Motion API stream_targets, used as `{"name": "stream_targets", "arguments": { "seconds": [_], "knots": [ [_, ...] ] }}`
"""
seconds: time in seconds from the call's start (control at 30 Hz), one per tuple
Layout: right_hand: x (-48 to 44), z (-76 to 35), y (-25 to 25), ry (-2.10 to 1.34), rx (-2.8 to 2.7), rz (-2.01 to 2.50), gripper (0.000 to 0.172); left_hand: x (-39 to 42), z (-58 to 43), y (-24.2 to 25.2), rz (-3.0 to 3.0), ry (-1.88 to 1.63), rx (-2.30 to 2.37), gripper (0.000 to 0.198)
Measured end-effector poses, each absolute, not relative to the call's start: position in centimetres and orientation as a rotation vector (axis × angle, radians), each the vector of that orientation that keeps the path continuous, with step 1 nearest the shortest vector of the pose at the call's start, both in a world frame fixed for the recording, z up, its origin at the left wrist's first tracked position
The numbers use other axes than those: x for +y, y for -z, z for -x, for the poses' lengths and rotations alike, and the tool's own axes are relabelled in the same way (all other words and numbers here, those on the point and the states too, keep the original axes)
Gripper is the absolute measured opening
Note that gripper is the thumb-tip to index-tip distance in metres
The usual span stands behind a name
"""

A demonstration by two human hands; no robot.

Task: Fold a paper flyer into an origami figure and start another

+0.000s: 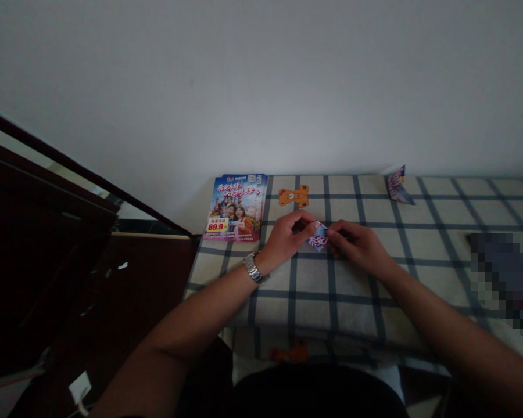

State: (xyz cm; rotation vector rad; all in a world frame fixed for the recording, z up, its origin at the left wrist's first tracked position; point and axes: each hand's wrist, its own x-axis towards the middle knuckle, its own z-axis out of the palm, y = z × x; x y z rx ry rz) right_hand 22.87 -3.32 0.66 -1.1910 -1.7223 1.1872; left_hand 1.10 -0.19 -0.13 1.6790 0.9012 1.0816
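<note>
Between my two hands is a small folded piece of printed paper, pink and blue with large characters on it. My left hand, with a metal watch on the wrist, pinches its upper left edge between thumb and fingers. From the other side my right hand grips its right edge with thumb and forefinger. Both hands are just above the checked cloth. A stack of colourful flyers lies to the left of my hands. Further off, at the back right, stands a folded flyer piece in similar colours.
A checked cloth with bear prints covers the table, which meets a pale wall at the back. A blurred-out dark object lies at the right. To the left are dark wooden furniture and the floor.
</note>
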Motion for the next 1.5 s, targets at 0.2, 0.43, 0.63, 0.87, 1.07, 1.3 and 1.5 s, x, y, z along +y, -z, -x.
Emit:
{"name": "stream_targets", "arguments": {
  "seconds": [0.2,0.43,0.63,0.87,1.07,1.3,1.5],
  "knots": [
    [-3.36,-22.7,-0.33,-1.195,-1.721,1.185,0.034,-0.2,-1.17,0.19,-1.677,-1.099,0.889,0.034],
    [-3.39,-22.67,0.01,-1.212,-1.66,1.153,0.029,-0.3,-1.04,-0.16,-1.751,-1.013,0.84,0.033],
    [-3.36,-22.78,0.14,-1.121,-1.746,1.183,0.027,-0.35,-1.21,0.1,-1.735,-0.981,0.809,0.032],
    [-3.36,-23.06,-0.4,-1.083,-1.818,1.173,0.026,-0.57,-1.21,0.07,-1.775,-0.939,0.841,0.033],
    [-3.19,-23.45,-0.41,-1.049,-1.874,1.161,0.027,-0.47,-1.28,0.22,-1.804,-0.934,0.839,0.032],
    [-3.09,-23.35,-0.19,-0.98,-1.943,1.161,0.028,-0.32,-1.11,0.27,-1.796,-0.885,0.81,0.032],
    [-3.29,-23.16,-0.23,-1.127,-1.884,1.161,0.028,-0.22,-0.96,0.06,-1.819,-0.901,0.797,0.027]
  ]
}}
